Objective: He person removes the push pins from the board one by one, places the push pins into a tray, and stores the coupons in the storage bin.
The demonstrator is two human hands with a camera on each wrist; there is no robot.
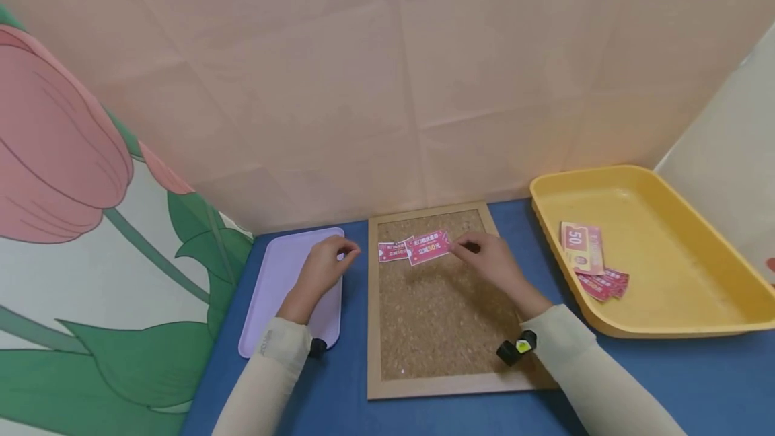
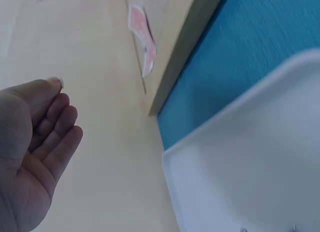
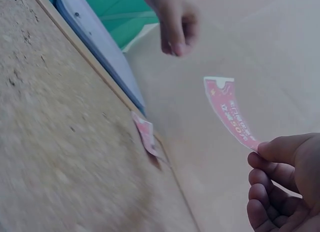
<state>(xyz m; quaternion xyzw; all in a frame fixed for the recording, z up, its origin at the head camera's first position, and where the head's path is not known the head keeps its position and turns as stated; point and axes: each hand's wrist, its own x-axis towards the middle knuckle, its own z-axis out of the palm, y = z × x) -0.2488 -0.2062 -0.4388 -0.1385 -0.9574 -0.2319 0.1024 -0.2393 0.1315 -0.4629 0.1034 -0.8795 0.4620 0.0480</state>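
Note:
Between thumb and index finger, my right hand (image 1: 489,261) pinches one end of a pink coupon (image 3: 227,112). The coupon is raised above the cork board (image 1: 436,308), its free end bending to the left. A second pink coupon (image 3: 144,132) is on the upper left of the board, curled up from the cork and partly overlapped by the held one in the head view. My left hand (image 1: 329,261) is over the lilac tray (image 1: 260,308), thumb and index finger pinched together. A tiny pale pin (image 2: 62,83) shows at its fingertips, mostly hidden.
A yellow tray (image 1: 684,274) on the right holds several coupons (image 1: 582,247) along its left side. One white pin (image 1: 402,371) is in the board's lower left. Small pins (image 3: 77,15) lie in the lilac tray. A blue cloth (image 1: 357,308) covers the table.

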